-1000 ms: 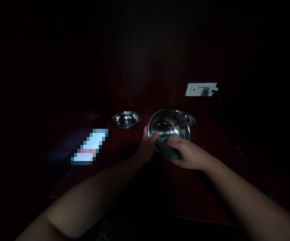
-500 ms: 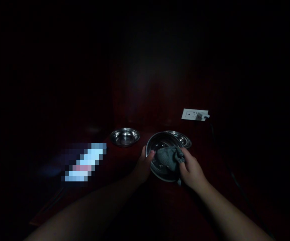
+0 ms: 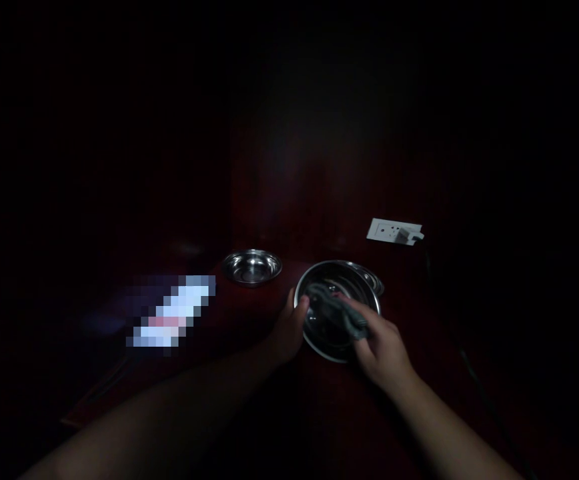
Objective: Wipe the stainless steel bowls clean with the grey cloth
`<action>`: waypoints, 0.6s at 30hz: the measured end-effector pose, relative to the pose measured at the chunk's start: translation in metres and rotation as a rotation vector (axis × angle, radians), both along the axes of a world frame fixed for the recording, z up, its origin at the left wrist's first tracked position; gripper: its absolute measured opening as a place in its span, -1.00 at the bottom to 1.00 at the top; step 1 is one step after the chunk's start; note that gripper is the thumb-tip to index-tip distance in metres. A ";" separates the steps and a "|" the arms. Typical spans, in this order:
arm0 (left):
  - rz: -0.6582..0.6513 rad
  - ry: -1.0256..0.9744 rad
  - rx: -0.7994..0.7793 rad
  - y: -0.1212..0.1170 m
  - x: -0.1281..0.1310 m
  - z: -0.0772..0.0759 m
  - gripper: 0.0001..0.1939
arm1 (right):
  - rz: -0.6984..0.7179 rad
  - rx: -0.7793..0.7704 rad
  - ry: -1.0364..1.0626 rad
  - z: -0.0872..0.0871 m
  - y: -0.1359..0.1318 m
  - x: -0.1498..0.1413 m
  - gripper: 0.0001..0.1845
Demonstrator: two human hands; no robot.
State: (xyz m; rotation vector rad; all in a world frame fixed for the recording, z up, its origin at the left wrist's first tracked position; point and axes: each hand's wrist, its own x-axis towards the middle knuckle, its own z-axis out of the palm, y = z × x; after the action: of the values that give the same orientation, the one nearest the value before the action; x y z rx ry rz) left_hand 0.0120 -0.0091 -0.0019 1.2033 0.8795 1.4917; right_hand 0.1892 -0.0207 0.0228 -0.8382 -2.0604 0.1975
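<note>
Since half a second ago, the grey-green cloth has gone from a bunched lump to a narrow, blurred strip slanting across the mouth of the metal bowl, and the fingers of the right hand have reached farther over the bowl. Behind everything is a dark red wall, fading to black at the sides. Below it, a dark red table fills the lower middle, dimly lit. On its left lies a bright screen, blurred into squares, so its content cannot be read. Right of the middle, the shiny bowl is held tilted, its round opening facing the viewer. At its left edge, the left hand is partly closed, gripping the bowl with the thumb over the rim and the fingers around the outside. From the right, the right hand is curled and nearly closed, pinching the cloth; whether the cloth presses on the inner wall cannot be told. Beyond the left hand, a shallow metal dish sits upright on the table. More metal dishware shows behind the bowl, mostly hidden. Higher right, a white wall socket carries a plug.
</note>
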 end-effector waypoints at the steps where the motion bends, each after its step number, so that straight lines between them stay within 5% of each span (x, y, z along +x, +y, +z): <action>1: 0.032 0.004 0.008 0.000 0.000 0.000 -0.55 | 0.126 -0.024 -0.137 0.001 -0.005 -0.004 -0.37; 4: 0.116 0.033 0.038 0.000 -0.002 0.002 -0.56 | 0.292 -0.130 -0.351 0.004 -0.014 -0.013 -0.26; 9: 0.143 0.077 0.104 -0.002 -0.003 0.006 -0.57 | 0.276 -0.195 -0.379 0.007 -0.013 -0.013 -0.30; 18: 0.131 0.101 0.094 0.005 -0.007 0.003 -0.48 | 0.014 -0.199 -0.500 0.006 -0.005 -0.004 -0.37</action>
State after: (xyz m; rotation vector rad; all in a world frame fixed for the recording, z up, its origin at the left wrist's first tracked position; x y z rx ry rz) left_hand 0.0050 -0.0037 0.0014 1.3210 0.9809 1.6027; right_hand 0.1854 -0.0260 0.0288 -1.0779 -2.5428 0.2197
